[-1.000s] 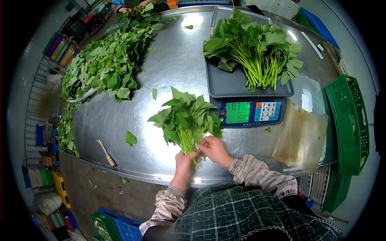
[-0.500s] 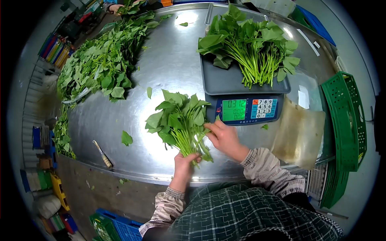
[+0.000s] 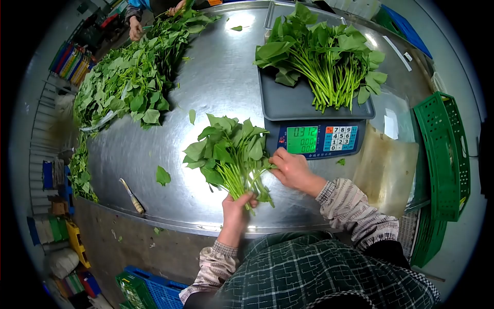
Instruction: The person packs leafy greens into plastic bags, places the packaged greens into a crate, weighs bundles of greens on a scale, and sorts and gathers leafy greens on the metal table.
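Note:
My left hand is closed round the lower stems of a bunch of leafy greens, held over the metal table with its leaves pointing away from me. At the right side of that bunch, my right hand pinches a green leaf at its edge; the fingertips partly cover it. Just beyond stands a digital scale with a lit green display reading 0.312. A larger bunch of greens lies on the scale's grey tray, stems toward me.
A big heap of greens covers the table's left side. A wooden-handled knife and a loose leaf lie nearer. Green crates stand at right, by a translucent sheet. Another person's hand is behind the heap.
My right hand has moved slightly right and is pinching at the bunch's edge. My left hand keeps its grip on the stems. The other person's hands have shifted above the heap.

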`<action>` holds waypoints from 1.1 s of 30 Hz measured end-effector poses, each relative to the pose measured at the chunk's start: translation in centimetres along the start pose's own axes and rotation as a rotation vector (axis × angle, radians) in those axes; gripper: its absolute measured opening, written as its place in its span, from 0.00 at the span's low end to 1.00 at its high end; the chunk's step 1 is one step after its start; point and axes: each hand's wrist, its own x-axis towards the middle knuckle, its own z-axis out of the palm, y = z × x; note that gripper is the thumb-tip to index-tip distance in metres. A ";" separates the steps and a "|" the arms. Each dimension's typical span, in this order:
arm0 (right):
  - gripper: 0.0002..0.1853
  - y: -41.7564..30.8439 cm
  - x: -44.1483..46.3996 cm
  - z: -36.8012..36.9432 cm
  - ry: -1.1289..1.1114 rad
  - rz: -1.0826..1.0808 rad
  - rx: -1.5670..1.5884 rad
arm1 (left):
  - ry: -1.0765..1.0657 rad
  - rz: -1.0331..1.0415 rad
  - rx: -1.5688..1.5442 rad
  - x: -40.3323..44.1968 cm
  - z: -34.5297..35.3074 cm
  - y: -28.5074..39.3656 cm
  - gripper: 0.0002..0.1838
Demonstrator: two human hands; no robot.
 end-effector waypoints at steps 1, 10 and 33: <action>0.06 0.1 -0.1 -0.1 -0.003 0.002 -0.007 | -0.001 -0.006 -0.013 -0.1 0.1 0.0 0.08; 0.04 -1.3 -1.3 -1.0 -0.025 0.026 -0.088 | 0.025 0.028 -0.003 -0.2 0.8 -0.3 0.09; 0.11 -4.0 -1.4 3.5 -0.109 0.708 1.036 | -0.079 0.044 0.064 -0.5 -0.1 -0.7 0.12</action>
